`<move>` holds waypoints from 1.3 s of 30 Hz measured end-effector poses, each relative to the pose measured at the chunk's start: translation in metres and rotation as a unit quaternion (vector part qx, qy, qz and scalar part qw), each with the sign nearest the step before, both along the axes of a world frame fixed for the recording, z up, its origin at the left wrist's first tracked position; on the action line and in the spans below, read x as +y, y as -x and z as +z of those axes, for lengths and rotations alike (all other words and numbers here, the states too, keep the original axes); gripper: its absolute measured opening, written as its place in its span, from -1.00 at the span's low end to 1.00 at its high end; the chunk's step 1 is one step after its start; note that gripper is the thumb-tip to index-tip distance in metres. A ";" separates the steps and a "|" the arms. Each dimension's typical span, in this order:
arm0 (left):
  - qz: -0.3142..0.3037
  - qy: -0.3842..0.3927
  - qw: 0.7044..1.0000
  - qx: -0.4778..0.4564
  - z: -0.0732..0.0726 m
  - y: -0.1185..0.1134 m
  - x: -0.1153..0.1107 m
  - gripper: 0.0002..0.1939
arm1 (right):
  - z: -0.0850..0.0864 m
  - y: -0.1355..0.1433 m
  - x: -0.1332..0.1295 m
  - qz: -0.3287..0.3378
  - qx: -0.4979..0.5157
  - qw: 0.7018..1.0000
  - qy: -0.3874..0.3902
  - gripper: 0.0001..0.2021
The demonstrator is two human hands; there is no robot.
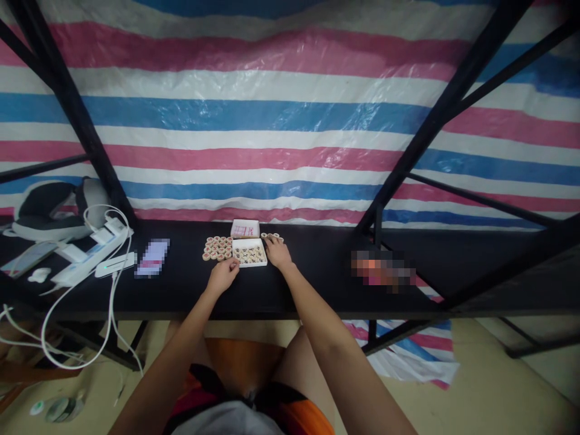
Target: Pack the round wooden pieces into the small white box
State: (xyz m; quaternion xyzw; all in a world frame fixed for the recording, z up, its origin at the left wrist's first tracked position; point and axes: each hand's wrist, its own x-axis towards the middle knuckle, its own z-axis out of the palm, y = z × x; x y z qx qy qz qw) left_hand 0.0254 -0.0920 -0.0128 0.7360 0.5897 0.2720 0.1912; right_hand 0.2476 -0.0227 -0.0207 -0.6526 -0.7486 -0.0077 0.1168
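Note:
A small white box (263,261) stands on the black tabletop, with several round Chinese chess pieces (251,254) with dark marks inside it. To its left, round Chinese chess pieces (217,247) with red marks sit in close rows. My left hand (223,276) rests at the box's front left corner, its fingers curled together; whatever they may hold is hidden. On the box's right side, my right hand (278,254) lies with fingers stretched over a few more round pieces (264,235), partly covering them. Behind the box lies a lid-like white tray (245,229) with a pink pattern.
A phone (153,258), a white power strip (90,257) with looping cables and a grey neck pillow (58,208) occupy the table's left. A blurred object (383,270) lies at the right. Black metal bars (408,151) frame both sides, and a striped plastic sheet (254,115) hangs behind.

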 end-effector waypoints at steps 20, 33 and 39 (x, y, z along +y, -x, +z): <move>-0.007 -0.005 1.000 -0.004 0.000 0.000 0.001 -0.81 | 0.010 -0.013 -0.021 -0.105 0.003 0.994 -0.015 -0.68; -0.008 -0.009 1.000 0.000 0.003 -0.001 -0.003 -0.82 | -0.010 0.005 -0.050 -0.125 0.090 0.986 -0.059 -0.73; -0.004 -0.001 1.000 0.003 0.004 -0.002 -0.004 -0.82 | -0.014 -0.001 -0.047 -0.103 0.130 0.984 -0.069 -0.74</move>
